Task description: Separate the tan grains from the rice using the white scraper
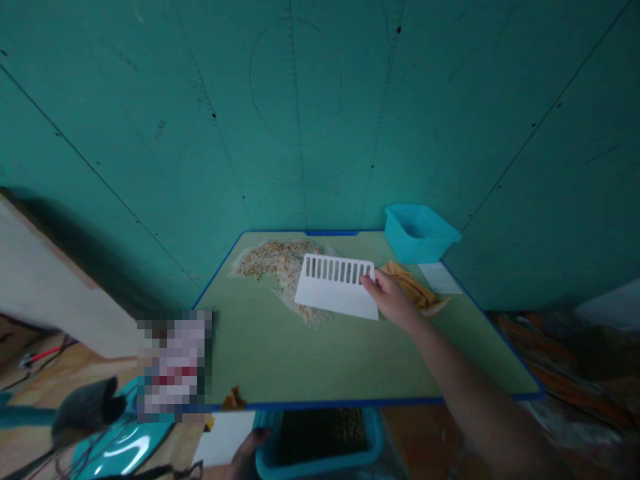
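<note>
My right hand [393, 300] grips the right end of a white plastic scraper [335, 290] with a row of slots along its upper edge. The scraper is over a pile of pale grains mixed with yellow-brown kernels [280, 257], hiding part of it. Below the table's front edge, my left hand [245, 455] is closed at the left rim of a blue tub [320, 470]; most of its fingers are hidden. Dark contents and a patch of kernels show inside this tub.
The greenish tabletop [270, 367] has a raised blue edge. A second blue tub [417, 250] stands at the back right, beside an orange-brown cloth [413, 287] and white paper [441, 278]. A green wall [320, 133] rises behind. A turquoise round object [125, 447] lies lower left.
</note>
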The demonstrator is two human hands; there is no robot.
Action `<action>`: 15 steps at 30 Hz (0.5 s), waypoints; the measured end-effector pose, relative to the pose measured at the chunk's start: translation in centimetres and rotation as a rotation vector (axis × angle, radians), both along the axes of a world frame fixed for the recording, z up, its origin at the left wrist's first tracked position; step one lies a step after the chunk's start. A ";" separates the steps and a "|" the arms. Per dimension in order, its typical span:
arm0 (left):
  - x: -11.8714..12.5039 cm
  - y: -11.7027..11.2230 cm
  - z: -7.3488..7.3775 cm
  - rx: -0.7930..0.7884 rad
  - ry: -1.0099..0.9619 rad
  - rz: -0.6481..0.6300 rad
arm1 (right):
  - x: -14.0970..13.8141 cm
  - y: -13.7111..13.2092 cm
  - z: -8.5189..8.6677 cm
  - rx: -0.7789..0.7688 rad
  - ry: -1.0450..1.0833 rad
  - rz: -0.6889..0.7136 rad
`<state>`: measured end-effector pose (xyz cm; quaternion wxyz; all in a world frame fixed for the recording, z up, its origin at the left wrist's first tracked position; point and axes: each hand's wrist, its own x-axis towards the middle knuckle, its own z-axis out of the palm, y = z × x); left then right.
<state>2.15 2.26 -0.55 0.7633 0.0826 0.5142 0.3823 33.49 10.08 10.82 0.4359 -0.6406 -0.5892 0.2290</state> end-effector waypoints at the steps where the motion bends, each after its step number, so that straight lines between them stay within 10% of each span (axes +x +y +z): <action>1: 0.0 0.0 0.1 -0.004 -0.026 -0.002 | -0.1 0.0 0.0 0.000 -0.008 -0.003; 15: 0.3 -2.3 4.8 -0.032 -0.041 0.081 | -0.8 -0.3 -0.3 -0.064 0.105 0.096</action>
